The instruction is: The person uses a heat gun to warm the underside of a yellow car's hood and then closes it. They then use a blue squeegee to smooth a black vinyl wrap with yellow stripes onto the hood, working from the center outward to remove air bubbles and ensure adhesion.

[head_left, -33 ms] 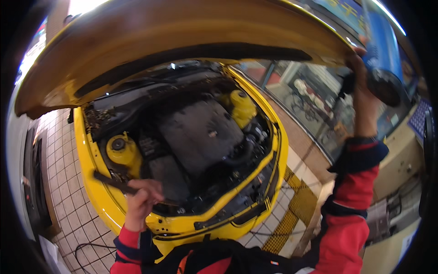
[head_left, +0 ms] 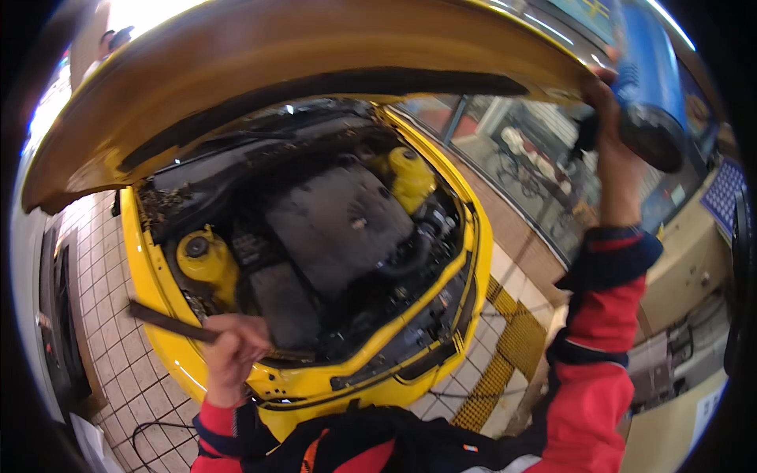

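A yellow car stands before me with its hood (head_left: 339,39) raised, baring the engine bay and its dusty dark engine cover (head_left: 339,229). Over the front left of the bay, my left hand (head_left: 234,351) is closed round a dark flat stick (head_left: 169,322). One end of the stick points out to the left; its other end is blurred past the fingers. My right hand (head_left: 615,126) is raised high at the hood's right corner, with its fingers curled there. Against this hand is a blue cylinder (head_left: 650,75) with a dark round end, and the grip is partly hidden.
Yellow strut towers (head_left: 206,260) rise on both sides of the bay. Dry leaves (head_left: 165,205) lie by the windshield base. A glass front (head_left: 528,158) and a beige cabinet (head_left: 686,268) stand at the right. On the tiled floor are a yellow grating (head_left: 493,386) and a black cable (head_left: 146,426).
My left hand and the stick have moved a little left and down. The whole view has shifted slightly, with the car and my right hand appearing farther left.
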`<action>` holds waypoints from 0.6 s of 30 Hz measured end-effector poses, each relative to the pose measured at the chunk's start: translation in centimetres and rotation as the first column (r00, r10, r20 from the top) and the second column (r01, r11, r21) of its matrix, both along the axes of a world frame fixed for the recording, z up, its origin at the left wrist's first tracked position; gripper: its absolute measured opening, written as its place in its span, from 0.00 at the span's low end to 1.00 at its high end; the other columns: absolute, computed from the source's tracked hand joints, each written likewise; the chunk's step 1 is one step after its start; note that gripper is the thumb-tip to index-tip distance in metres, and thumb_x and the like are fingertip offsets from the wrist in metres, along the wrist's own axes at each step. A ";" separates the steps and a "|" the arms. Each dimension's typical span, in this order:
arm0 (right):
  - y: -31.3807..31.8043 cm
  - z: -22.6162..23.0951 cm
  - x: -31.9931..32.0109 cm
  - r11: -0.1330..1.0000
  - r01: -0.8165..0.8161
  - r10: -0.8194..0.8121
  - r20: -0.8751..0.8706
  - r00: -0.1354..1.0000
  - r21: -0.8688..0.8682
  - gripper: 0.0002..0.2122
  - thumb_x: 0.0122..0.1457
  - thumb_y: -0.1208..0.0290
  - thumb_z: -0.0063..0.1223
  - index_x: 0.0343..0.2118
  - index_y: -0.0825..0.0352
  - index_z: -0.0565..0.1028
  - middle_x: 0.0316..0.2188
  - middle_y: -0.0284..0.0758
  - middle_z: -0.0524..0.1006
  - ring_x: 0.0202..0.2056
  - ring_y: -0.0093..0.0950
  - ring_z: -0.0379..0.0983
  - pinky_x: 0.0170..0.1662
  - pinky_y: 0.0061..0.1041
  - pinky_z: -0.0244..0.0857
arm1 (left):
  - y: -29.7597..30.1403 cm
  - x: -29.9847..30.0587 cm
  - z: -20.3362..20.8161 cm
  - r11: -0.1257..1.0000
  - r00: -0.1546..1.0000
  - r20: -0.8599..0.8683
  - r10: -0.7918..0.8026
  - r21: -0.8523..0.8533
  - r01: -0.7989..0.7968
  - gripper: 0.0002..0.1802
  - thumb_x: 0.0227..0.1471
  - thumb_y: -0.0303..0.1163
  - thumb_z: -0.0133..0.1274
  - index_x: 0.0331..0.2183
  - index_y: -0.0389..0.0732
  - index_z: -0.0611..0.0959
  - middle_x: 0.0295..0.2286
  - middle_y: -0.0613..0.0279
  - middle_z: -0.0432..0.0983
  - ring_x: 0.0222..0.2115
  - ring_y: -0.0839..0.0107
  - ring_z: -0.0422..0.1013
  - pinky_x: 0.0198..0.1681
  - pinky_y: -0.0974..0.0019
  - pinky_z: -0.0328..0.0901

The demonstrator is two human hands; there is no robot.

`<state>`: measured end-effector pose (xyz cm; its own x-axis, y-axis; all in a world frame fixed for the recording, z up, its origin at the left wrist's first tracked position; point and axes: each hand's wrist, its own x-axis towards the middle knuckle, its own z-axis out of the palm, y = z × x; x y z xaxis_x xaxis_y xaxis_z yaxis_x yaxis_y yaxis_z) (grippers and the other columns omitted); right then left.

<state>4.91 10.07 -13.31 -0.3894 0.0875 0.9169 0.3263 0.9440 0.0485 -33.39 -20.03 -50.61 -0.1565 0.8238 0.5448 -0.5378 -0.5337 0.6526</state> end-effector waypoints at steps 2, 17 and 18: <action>0.7 -2.0 0.3 0.980 -0.003 0.007 -0.021 1.000 0.197 0.21 0.68 0.68 0.66 0.61 0.64 0.76 0.47 0.34 0.85 0.48 0.25 0.83 0.54 0.27 0.77 | -3.4 2.5 4.3 0.997 0.999 0.023 -0.029 0.075 0.027 0.25 0.67 0.49 0.58 0.46 0.33 0.84 0.23 0.59 0.74 0.19 0.72 0.64 0.20 0.70 0.62; -5.7 -19.4 4.3 0.998 -0.057 0.049 -0.353 0.934 -0.013 0.15 0.60 0.76 0.64 0.50 0.69 0.78 0.40 0.42 0.81 0.40 0.40 0.80 0.43 0.34 0.76 | -3.4 17.9 11.3 0.929 0.923 -0.122 0.364 -0.029 -0.370 0.34 0.70 0.42 0.51 0.69 0.35 0.69 0.69 0.33 0.60 0.71 0.30 0.55 0.77 0.36 0.46; -6.2 -20.6 4.7 0.997 -0.070 0.049 -0.367 0.929 -0.044 0.15 0.60 0.77 0.64 0.49 0.69 0.78 0.40 0.42 0.81 0.40 0.41 0.80 0.42 0.35 0.76 | -3.6 18.4 11.2 0.931 0.929 -0.105 0.354 -0.049 -0.360 0.30 0.72 0.38 0.48 0.68 0.33 0.69 0.67 0.30 0.61 0.71 0.32 0.57 0.77 0.36 0.47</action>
<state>9.60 3.82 -33.89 -0.0348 0.1291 0.9910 0.2544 0.9601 -0.1162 -14.95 -23.60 -39.45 -0.3985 0.7576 0.5170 -0.2548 -0.6330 0.7310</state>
